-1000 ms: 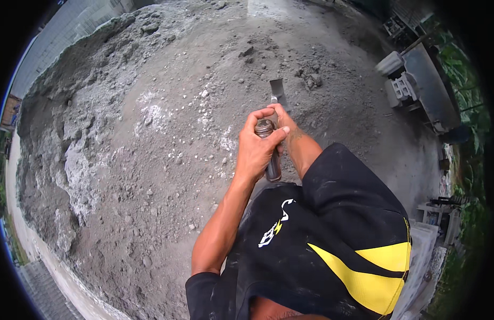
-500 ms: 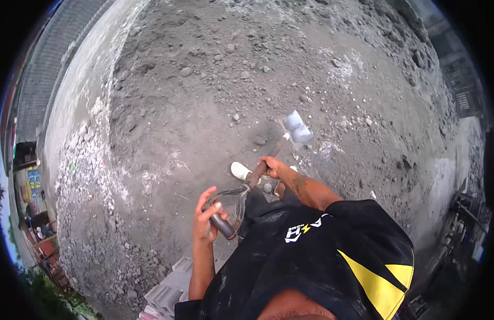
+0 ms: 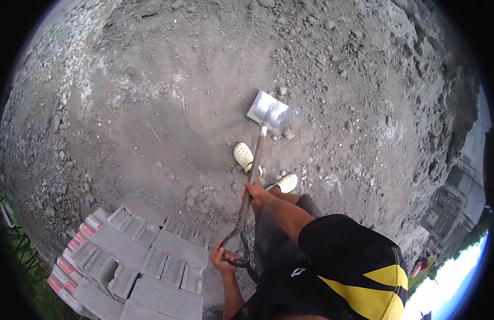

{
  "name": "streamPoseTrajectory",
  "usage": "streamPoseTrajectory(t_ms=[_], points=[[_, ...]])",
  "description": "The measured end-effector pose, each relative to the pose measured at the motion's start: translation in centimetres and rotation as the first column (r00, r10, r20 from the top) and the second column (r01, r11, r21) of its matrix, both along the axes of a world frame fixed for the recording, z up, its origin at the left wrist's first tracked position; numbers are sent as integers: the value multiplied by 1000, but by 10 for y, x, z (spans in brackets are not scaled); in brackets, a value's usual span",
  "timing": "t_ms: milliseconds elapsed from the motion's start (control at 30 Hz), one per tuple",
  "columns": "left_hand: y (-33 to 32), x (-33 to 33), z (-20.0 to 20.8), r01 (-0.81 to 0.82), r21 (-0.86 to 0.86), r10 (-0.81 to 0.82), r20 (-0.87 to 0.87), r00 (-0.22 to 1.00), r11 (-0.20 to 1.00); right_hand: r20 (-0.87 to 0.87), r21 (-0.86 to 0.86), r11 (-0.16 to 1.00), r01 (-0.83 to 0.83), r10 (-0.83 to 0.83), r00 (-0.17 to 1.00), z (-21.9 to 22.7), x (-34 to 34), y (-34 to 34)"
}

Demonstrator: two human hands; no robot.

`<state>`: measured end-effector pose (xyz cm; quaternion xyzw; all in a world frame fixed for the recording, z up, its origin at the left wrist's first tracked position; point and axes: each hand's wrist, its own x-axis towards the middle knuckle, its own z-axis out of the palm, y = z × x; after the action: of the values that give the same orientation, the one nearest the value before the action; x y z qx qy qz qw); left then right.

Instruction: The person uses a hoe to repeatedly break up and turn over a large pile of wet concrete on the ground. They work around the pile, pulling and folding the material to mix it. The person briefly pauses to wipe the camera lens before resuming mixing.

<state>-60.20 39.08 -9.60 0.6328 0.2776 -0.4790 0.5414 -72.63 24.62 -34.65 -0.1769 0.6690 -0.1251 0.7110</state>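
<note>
A shovel (image 3: 259,152) with a wooden shaft runs from my waist out over the dusty ground. Its flat silvery blade (image 3: 267,109) lies on or just above the dirt beyond my feet; I cannot tell which. My left hand (image 3: 222,260) is closed round the grip of the dark D-shaped handle (image 3: 237,262). Further down, my right hand (image 3: 254,190) wraps round the shaft. Little or no soil shows on the blade. Beside the shaft are my pale clogs (image 3: 242,154), one on each side of it.
Grey concrete blocks (image 3: 161,304) are stacked at the lower left, near my left forearm. Bags with red and white ends (image 3: 65,269) show beside them. Loose gravel (image 3: 57,120) covers the left, and rough heaped soil (image 3: 353,48) rises at the far right.
My left hand's spread fingers have closed round the handle. The blade has swung left, and its blur is gone. My view has turned, bringing more of the block stack in.
</note>
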Motion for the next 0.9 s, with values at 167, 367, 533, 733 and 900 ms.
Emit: streamPoseTrajectory(t_ms=[167,367,533,733,900], points=[[-80,-10,-95,-81,-88,71,-114,991,993,-13,106,983,-152,154,988,-35,-18,-126],[-338,-27,-182,-111,-294,36,-250,968,949,113,-41,999,7,-2,994,26,-3,-268],[-389,-86,-190,-104,-213,36,-301,953,971,-60,74,992,-106,110,992,60,-56,-300],[-380,-141,-178,-119,-60,102,-235,967,991,-81,280,942,-185,216,973,69,-103,-310],[-481,-135,-210,-109,41,113,-130,985,993,-74,201,950,-237,256,964,34,-98,-399]])
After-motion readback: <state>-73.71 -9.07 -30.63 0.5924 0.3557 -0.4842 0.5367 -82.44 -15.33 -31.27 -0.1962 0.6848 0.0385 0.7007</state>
